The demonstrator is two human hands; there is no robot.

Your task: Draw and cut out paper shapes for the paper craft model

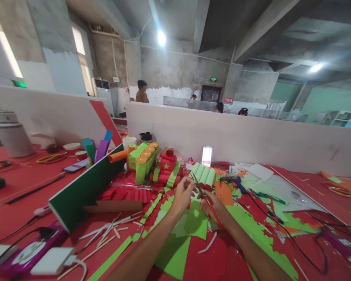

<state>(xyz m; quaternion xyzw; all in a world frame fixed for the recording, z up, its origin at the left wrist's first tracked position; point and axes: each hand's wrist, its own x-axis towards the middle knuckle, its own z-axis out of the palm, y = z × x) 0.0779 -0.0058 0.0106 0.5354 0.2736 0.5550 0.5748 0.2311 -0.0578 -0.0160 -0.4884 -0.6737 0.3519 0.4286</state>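
My right hand (212,205) is wrapped round a pair of scissors (213,214) with red handles. Their dark blades point up and left, and they look parted. Close to the blade tips is my left hand (183,194), its fingers pinched together. Whatever sits in that pinch is too small to make out. Under both hands lie bright green sheets (193,223) on the red tabletop. Just beyond the scissors stand several pale green rolls (203,174) side by side. Red rolls with green bands and a star (166,166) lie further left, beside a green bundle with orange round tops (143,156).
A dark green board (84,187) stands upright on the left, near thin white sticks (114,230) and a purple power strip (32,249). Rightward lie a blue glue gun (236,183) with its cord and green scraps (260,238). A white partition (266,140) and a lit phone (207,155) are behind.
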